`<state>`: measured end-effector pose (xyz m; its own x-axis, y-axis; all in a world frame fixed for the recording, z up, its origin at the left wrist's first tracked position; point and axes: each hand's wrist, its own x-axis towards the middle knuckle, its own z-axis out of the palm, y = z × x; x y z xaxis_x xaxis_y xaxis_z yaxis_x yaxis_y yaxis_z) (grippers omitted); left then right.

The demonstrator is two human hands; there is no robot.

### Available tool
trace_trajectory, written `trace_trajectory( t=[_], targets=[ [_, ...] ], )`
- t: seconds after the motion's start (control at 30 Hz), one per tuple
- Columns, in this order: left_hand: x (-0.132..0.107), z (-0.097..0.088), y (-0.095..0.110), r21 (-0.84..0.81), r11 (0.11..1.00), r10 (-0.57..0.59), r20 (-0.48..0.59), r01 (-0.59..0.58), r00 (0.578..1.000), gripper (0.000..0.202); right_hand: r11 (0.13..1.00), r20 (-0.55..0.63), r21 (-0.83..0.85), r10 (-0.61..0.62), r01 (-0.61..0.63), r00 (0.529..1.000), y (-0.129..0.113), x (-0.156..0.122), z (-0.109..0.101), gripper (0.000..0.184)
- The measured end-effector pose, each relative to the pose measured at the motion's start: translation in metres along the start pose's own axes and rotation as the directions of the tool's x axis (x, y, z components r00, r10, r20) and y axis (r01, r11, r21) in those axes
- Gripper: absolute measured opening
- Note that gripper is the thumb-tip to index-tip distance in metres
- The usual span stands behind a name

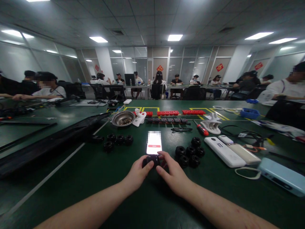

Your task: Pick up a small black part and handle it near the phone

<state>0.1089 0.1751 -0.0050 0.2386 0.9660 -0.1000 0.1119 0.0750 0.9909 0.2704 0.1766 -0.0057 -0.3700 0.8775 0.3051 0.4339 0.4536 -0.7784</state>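
Observation:
My left hand (138, 173) and my right hand (171, 174) meet on the green table (95, 178), both with fingers closed round a small black wheel-like part (152, 160). Just beyond it lies a phone (153, 142) with its screen lit. Several black rubber wheels (190, 152) are clustered to the right of my right hand. More black wheels (118, 140) lie in a loose row to the left of the phone.
A metal bowl (123, 118) and a white clamp (139, 117) stand beyond the phone, with red part strips (168, 112) and a dark strip (166, 120) behind. White power banks (224, 151), a light blue case (282, 175), a red-handled screwdriver (202, 129) and cables lie right. A long black bag (47, 143) lies left. People sit round the room.

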Motion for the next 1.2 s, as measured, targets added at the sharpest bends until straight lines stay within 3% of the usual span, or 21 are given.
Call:
trace_trajectory(
  t=[0.07, 0.13, 0.23, 0.33, 0.4, 0.5, 0.67, 0.77, 0.9, 1.0, 1.1, 1.2],
  targets=[
    [-0.002, -0.001, 0.001, 0.062, 0.996, 0.070, 0.022, -0.071, 0.997, 0.035, 0.994, 0.056, 0.069, 0.084, -0.087, 0.995, 0.002, 0.002, 0.001, 0.029],
    [-0.003, -0.001, 0.002, 0.089, 0.988, 0.121, 0.063, -0.127, 0.991, 0.032, 0.990, 0.088, 0.102, 0.091, -0.099, 0.992, 0.003, 0.004, 0.002, 0.028],
    [-0.001, -0.002, -0.001, 0.069, 0.995, 0.074, 0.067, -0.079, 0.995, 0.034, 0.997, 0.078, 0.072, -0.033, 0.028, 0.996, -0.001, 0.004, -0.001, 0.020],
    [0.003, -0.003, -0.005, 0.041, 0.999, -0.023, 0.041, 0.022, 0.999, 0.039, 0.980, 0.085, 0.028, -0.199, 0.197, 0.976, -0.006, 0.001, -0.003, 0.033],
    [0.005, -0.003, -0.006, 0.009, 1.000, -0.029, 0.052, 0.029, 0.998, 0.038, 0.972, 0.077, 0.001, -0.236, 0.237, 0.969, -0.007, -0.001, -0.003, 0.042],
    [0.004, -0.002, -0.004, -0.017, 1.000, -0.004, 0.073, 0.005, 0.997, 0.034, 0.988, 0.019, -0.045, -0.145, 0.146, 0.989, -0.003, -0.002, -0.001, 0.045],
    [0.001, -0.001, -0.001, 0.031, 1.000, -0.004, 0.035, 0.003, 0.999, 0.029, 0.998, 0.060, -0.059, 0.023, -0.019, 0.998, 0.004, 0.002, 0.000, 0.024],
    [0.005, -0.002, -0.005, -0.005, 1.000, -0.004, 0.032, 0.004, 0.999, 0.032, 0.995, 0.055, -0.075, -0.061, 0.065, 0.997, 0.003, 0.002, 0.000, 0.022],
    [0.008, -0.004, -0.005, -0.059, 0.997, -0.042, -0.002, 0.042, 0.999, 0.037, 0.972, 0.015, -0.098, -0.214, 0.215, 0.977, 0.003, -0.001, 0.002, 0.043],
    [0.004, -0.002, 0.000, -0.064, 0.996, -0.071, -0.024, 0.070, 0.997, 0.036, 0.984, -0.025, -0.117, -0.139, 0.135, 0.990, 0.004, -0.001, 0.003, 0.050],
    [0.000, -0.001, 0.004, -0.063, 0.997, -0.047, -0.010, 0.046, 0.999, 0.036, 0.990, 0.037, -0.132, -0.052, 0.057, 0.998, 0.005, 0.000, 0.003, 0.030],
    [0.000, 0.000, 0.003, -0.038, 0.999, -0.011, 0.023, 0.011, 1.000, 0.036, 0.984, 0.068, -0.166, -0.054, 0.065, 0.996, 0.004, 0.002, 0.001, 0.020]
  ],
)
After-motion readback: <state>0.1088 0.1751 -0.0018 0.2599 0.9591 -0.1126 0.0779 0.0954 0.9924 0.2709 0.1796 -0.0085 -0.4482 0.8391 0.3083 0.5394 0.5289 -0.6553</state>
